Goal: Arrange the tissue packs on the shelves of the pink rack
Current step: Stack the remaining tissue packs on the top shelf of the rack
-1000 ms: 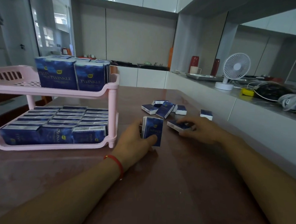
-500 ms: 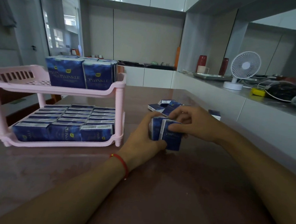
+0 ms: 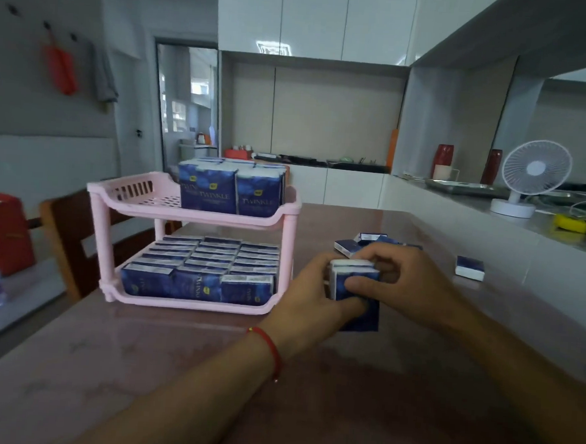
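We see a brown tabletop with a pink rack on it. Blue tissue packs fill its bottom shelf, and more stand on the top shelf. Our left hand and right hand both curl their fingers around a small stack of packs. Loose packs lie behind.

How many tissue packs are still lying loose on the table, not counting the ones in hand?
About 4 visible: one alone at the right, and roughly three in a cluster behind the hands. The hands hide part of that cluster, so there may be more.
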A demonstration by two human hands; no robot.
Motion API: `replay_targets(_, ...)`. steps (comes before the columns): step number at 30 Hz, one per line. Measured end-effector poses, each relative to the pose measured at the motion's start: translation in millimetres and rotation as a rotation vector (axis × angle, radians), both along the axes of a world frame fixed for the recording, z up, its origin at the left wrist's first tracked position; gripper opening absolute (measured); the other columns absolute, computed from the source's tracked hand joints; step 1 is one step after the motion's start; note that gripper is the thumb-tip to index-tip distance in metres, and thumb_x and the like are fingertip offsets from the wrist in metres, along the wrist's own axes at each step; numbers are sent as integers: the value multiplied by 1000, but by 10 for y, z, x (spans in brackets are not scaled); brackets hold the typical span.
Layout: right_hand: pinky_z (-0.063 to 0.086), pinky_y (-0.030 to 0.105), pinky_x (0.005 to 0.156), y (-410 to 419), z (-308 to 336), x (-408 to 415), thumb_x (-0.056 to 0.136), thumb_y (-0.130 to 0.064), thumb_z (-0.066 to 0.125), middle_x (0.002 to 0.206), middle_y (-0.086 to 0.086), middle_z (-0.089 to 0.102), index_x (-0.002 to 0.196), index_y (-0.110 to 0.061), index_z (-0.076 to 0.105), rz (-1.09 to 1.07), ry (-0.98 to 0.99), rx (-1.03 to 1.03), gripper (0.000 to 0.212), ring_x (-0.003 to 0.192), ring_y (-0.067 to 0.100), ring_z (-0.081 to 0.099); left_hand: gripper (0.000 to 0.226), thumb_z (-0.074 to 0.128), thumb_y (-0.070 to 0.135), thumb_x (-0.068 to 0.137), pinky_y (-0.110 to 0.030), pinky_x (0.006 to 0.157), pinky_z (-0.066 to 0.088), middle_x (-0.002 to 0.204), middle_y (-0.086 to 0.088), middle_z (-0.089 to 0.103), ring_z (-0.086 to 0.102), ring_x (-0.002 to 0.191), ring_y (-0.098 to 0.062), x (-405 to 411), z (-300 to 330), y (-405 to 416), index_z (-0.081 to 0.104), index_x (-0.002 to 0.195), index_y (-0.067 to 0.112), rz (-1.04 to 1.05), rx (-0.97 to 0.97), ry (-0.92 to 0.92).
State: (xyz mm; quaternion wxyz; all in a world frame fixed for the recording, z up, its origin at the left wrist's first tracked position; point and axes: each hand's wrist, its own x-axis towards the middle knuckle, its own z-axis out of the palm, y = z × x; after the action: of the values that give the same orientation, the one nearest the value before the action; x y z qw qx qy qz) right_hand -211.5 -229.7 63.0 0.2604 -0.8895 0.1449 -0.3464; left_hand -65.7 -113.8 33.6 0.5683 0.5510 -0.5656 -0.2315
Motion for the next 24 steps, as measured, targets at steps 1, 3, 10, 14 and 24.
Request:
replay_targets(1,59,23,75,65,28,23,74,-42,76,93,-6,75,102,-19,69,17,-8,10,37,86,7,72,46,78,12,77,-29,84,59,105,2,70,69,93,-7,40,61,68,56,115,24,8,21,-31)
replay_targets(3,60,24,77,208,64,96,71,-43,76,94,-8,75,100,-21,68,72,-18,53,38,87,9,73,48,81,24,72,-40,87,60,105,2,71,70,96,-12,145,190,274,57,114,26,24,75,-108)
replay_targets(10,53,32,58,783,111,474,95,-61,35,103,-7,68,123,-33,54,232,-121,164,44,78,18,67,49,82,10,78,-44,89,59,116,-1,71,68,107,-17,755,662,1181,59,118,24,112,96,-151)
replay_targets(14,53,41,66,834,133,752,101,-47,29,100,-6,64,117,-34,55,139,-267,119,34,77,22,65,46,81,10,78,-41,88,59,113,0,72,69,104,-16,1243,978,1432,61,117,24,279,4,-173)
replay_targets(24,47,14,78,638,-286,891,102,-37,27,112,2,54,114,-27,48,-205,-295,-210,26,96,9,56,50,73,-4,81,-41,88,59,111,-9,73,70,104,-24,1862,1347,1206,53,124,11,330,30,-173)
